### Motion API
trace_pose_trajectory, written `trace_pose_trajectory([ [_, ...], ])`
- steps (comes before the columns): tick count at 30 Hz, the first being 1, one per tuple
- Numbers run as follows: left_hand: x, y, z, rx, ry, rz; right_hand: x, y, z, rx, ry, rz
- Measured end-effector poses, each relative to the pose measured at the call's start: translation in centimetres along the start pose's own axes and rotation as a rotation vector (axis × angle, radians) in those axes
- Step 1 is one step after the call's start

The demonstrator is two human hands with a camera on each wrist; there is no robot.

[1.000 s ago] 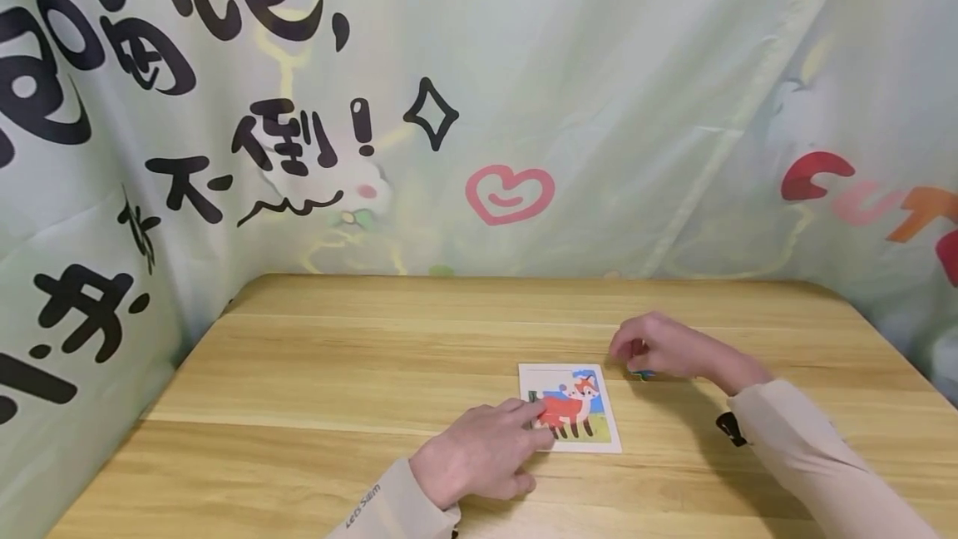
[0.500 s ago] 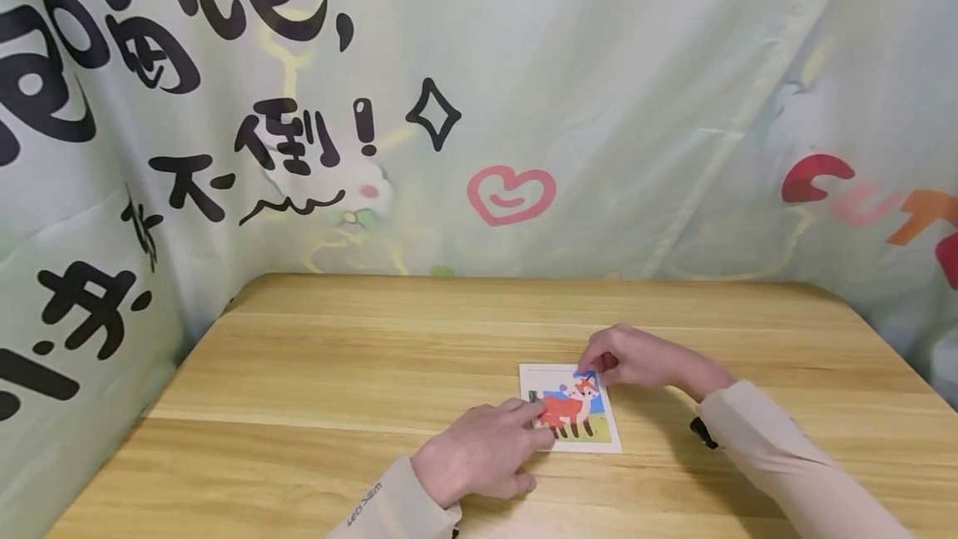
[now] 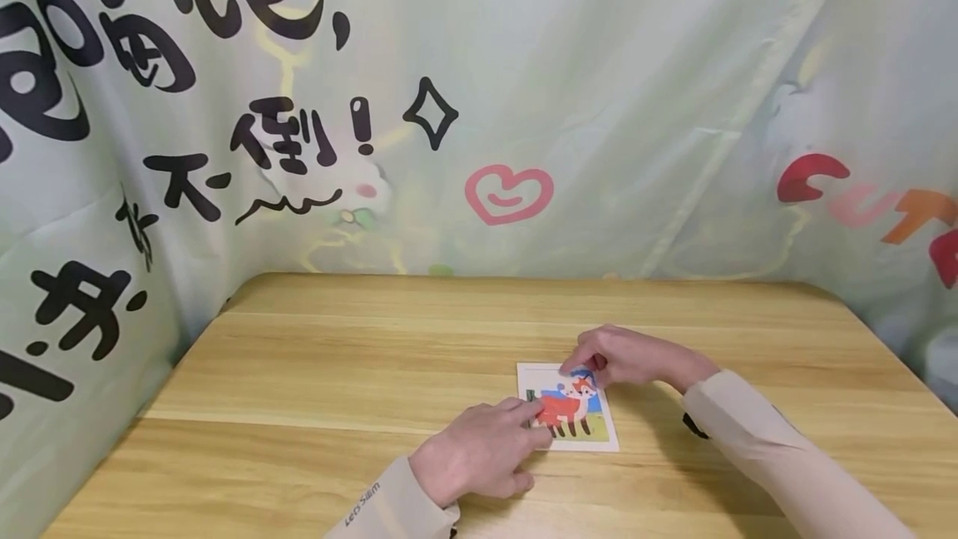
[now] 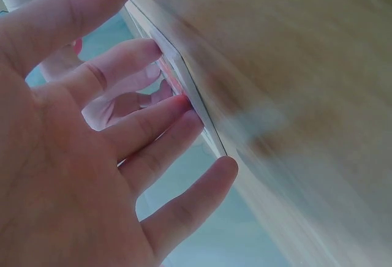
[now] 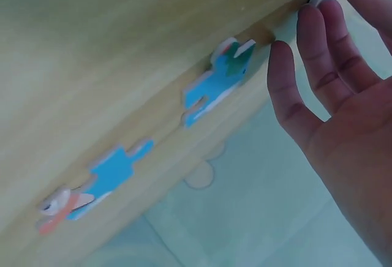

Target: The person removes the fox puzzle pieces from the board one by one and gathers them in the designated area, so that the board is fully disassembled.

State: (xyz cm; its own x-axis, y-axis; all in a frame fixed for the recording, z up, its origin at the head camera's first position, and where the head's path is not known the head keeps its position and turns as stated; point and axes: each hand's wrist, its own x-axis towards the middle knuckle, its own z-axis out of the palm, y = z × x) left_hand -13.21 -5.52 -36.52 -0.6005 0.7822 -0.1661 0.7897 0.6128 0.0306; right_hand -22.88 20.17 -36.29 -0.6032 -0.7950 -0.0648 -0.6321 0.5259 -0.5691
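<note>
A jigsaw puzzle (image 3: pixel 595 431) with a fox picture lies in a white-edged board on the wooden table, in front of me in the head view. My left hand (image 3: pixel 479 449) rests its fairly straight fingertips on the board's left side; the left wrist view shows the fingers spread along its edge. At the upper right of the picture, my right hand (image 3: pixel 632 354) pinches a small blue puzzle piece (image 3: pixel 578 373) against the board. The fingers partly cover that piece. Two loose puzzle pieces (image 5: pixel 217 80) with blue on them lie on the table in the right wrist view.
The wooden table (image 3: pixel 299 373) extends to both sides of the board. A pale printed curtain (image 3: pixel 636 106) with black lettering and a pink heart hangs behind and beside it.
My right hand has come left from the table beside the board to its upper right, bringing a blue puzzle piece. The left hand has stayed in place on the board.
</note>
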Motion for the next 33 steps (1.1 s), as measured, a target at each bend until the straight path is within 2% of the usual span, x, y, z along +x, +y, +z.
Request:
trace_pose_trajectory([
  [7,0.03,-0.03,-0.09,0.047,0.007,0.000,0.29,0.34,-0.11,-0.016,0.010,0.023],
  [15,-0.01,-0.10,-0.06,0.028,0.001,-0.003,0.65,-0.02,-0.06,-0.005,-0.010,0.057],
  [33,-0.01,0.07,0.01,0.034,0.001,-0.005,0.30,-0.24,0.29,-0.008,-0.003,0.045],
])
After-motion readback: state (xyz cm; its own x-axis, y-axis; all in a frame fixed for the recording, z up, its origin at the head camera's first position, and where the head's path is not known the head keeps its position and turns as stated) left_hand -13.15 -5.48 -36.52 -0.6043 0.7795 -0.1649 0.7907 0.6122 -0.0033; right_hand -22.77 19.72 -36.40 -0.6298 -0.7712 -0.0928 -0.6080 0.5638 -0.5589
